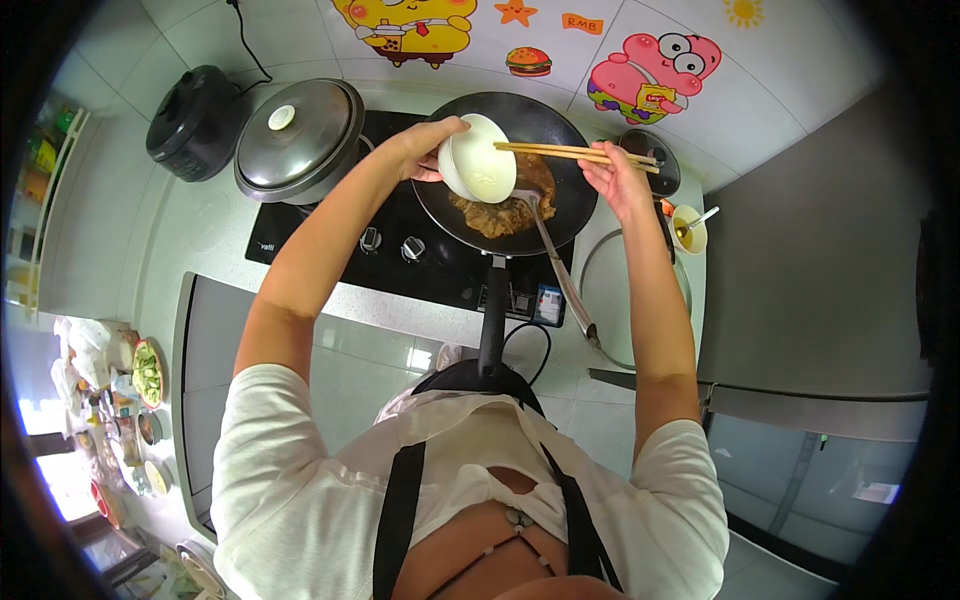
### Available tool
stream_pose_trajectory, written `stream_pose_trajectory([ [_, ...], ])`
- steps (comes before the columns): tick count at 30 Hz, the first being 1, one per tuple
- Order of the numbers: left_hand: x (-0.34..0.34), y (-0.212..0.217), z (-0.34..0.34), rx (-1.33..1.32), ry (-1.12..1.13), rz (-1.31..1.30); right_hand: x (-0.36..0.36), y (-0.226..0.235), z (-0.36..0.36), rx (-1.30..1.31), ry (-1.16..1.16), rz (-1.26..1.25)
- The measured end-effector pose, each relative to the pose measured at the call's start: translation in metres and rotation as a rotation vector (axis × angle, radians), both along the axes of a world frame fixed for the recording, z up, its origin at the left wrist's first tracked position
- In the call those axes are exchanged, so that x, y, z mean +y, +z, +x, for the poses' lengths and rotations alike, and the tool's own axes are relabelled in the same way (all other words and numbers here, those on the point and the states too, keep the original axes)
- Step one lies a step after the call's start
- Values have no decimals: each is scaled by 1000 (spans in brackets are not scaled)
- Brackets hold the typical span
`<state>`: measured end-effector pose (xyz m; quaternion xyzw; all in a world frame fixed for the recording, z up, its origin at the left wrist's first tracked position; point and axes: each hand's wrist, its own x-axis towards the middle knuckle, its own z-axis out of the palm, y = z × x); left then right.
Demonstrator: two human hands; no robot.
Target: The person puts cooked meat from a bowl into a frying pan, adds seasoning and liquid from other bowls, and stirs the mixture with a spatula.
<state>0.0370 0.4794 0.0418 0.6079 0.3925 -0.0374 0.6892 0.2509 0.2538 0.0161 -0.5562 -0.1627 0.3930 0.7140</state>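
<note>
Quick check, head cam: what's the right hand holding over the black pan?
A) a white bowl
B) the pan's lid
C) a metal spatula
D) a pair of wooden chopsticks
D: the right hand grips a pair of wooden chopsticks that reach across to the white bowl, which the left hand tilts over the black pan; the metal spatula rests in the pan unheld.

Both bare forearms reach far from the body, rising from the short white sleeves and converging a little. The left hand (pixel 425 150) is bent at the wrist, fingers curled in a grip, thumb on top. The right hand (pixel 612 178) (set slightly nearer and to the right) is closed in a pinch, knuckles up.
</note>
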Motion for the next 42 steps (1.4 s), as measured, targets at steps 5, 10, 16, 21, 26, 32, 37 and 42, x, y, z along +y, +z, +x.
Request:
stream_pose_trajectory([
  [5,11,6,5,53,-59,60,-5,-11,20,114,97,-137],
  [10,-3,12,13,54,-87,222,-5,-9,25,91,107,-194],
  [16,5,4,16,73,-105,93,-6,-10,16,63,93,-86],
  [21,-12,-2,-5,-285,-41,-13,-13,13,-6,-94,-27,-3],
  [26,-35,-26,-17,-781,59,-318,-23,55,-40,-370,-75,-49],
  [32,-70,-52,-6,-1021,296,-734,-39,83,-76,-664,43,-67],
  [37,-95,-48,12,-717,253,-922,-36,99,-81,-774,-7,-46],
  [42,-106,-44,16,-534,185,-1157,-43,102,-71,-775,-77,-73],
])
